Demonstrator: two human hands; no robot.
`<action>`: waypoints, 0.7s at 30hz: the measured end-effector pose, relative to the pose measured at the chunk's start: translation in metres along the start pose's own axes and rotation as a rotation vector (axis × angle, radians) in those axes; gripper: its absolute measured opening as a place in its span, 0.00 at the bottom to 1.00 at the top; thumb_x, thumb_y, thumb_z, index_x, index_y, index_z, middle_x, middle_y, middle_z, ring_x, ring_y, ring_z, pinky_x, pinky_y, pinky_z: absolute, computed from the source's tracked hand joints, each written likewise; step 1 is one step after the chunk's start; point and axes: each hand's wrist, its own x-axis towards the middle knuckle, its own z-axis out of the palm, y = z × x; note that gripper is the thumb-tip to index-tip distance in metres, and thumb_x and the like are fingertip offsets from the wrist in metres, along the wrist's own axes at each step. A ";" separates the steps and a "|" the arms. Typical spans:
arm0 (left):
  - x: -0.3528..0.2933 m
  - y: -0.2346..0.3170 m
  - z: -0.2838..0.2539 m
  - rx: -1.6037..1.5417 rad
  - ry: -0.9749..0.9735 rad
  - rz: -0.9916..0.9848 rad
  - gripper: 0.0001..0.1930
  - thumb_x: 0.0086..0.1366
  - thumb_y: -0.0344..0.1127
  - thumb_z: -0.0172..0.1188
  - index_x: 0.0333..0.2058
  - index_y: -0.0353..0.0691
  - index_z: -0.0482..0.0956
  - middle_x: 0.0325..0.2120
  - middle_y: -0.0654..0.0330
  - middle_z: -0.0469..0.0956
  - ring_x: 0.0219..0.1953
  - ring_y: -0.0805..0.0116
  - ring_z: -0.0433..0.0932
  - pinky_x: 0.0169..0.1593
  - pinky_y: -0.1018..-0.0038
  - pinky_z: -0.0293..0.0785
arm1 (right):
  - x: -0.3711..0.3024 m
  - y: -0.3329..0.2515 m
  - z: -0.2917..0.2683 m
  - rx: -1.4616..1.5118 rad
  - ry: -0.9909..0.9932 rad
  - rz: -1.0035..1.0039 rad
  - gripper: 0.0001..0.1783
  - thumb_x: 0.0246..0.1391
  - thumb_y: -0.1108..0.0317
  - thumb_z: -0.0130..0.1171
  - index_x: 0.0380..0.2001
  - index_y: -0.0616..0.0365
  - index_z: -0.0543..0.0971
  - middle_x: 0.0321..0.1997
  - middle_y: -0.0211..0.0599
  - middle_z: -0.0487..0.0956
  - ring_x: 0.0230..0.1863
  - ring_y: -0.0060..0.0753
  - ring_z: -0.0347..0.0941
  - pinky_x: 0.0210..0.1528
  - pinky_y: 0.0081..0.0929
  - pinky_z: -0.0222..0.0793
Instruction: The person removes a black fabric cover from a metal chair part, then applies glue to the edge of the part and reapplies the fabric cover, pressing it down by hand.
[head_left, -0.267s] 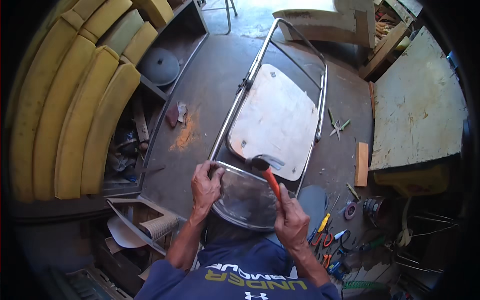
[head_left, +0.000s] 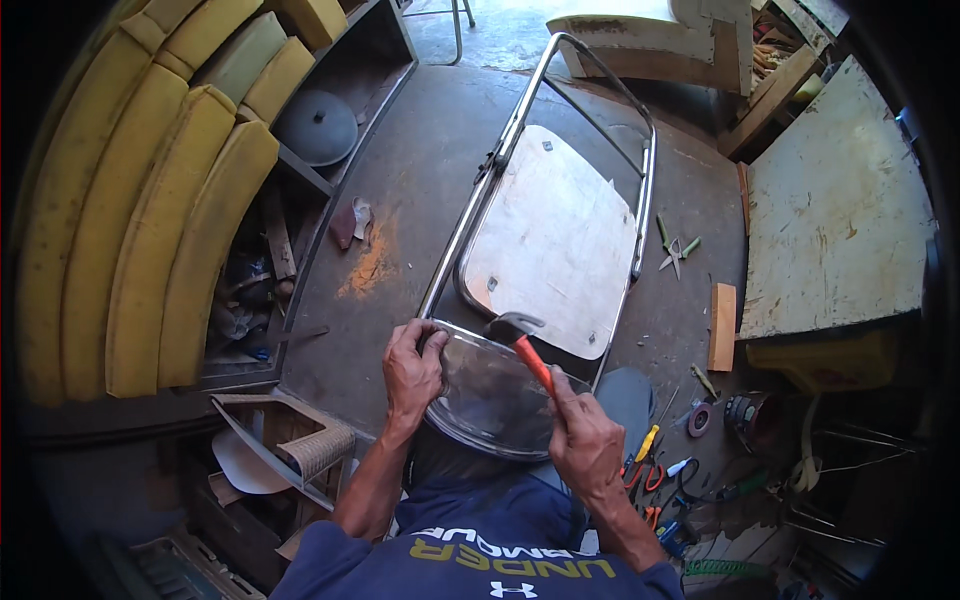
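A folding chair's shiny metal frame (head_left: pixel 516 118) lies on the floor with its near end at my lap. Fastened within it is a pale wooden seat board (head_left: pixel 556 235) with small metal pieces near its corners. At the near end, a smooth dark backrest panel (head_left: pixel 482 385) spans the frame. My left hand (head_left: pixel 412 372) grips the panel's upper left corner, thumb and fingers closed on the edge. In my right hand (head_left: pixel 588 440) is a claw hammer (head_left: pixel 534 364), held by its orange handle. Its head hovers over the panel's upper edge; contact is hard to judge.
Yellow cushions (head_left: pixel 150 230) are stacked on the left, beside a shelf (head_left: pixel 305 168). Scissors (head_left: pixel 678 245), a wooden strip (head_left: pixel 722 327) and several hand tools (head_left: pixel 645 462) lie to the right. A large pale board (head_left: pixel 835 215) stands beyond them.
The hammer's head has swung slightly left, and its handle tilts a little more. My left hand stays on the panel's corner.
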 end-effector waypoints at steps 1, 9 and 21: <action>-0.001 0.001 -0.001 -0.002 -0.004 0.000 0.07 0.64 0.33 0.66 0.39 0.38 0.84 0.34 0.52 0.81 0.40 0.53 0.80 0.45 0.62 0.75 | 0.003 -0.003 -0.002 0.119 0.152 -0.024 0.33 0.58 0.73 0.62 0.69 0.48 0.72 0.26 0.35 0.73 0.21 0.40 0.75 0.22 0.38 0.71; -0.002 0.005 0.000 0.053 0.005 0.050 0.07 0.65 0.33 0.67 0.39 0.37 0.84 0.35 0.52 0.80 0.39 0.57 0.81 0.44 0.65 0.76 | 0.000 -0.007 0.001 0.079 0.121 0.025 0.30 0.61 0.71 0.62 0.67 0.50 0.74 0.25 0.37 0.73 0.22 0.43 0.75 0.23 0.42 0.72; 0.012 0.004 -0.008 0.197 -0.069 0.068 0.09 0.64 0.33 0.66 0.40 0.36 0.83 0.40 0.49 0.80 0.45 0.49 0.80 0.51 0.60 0.75 | -0.017 0.041 -0.001 0.211 0.320 0.345 0.25 0.67 0.69 0.57 0.67 0.52 0.74 0.43 0.49 0.84 0.34 0.48 0.82 0.38 0.38 0.76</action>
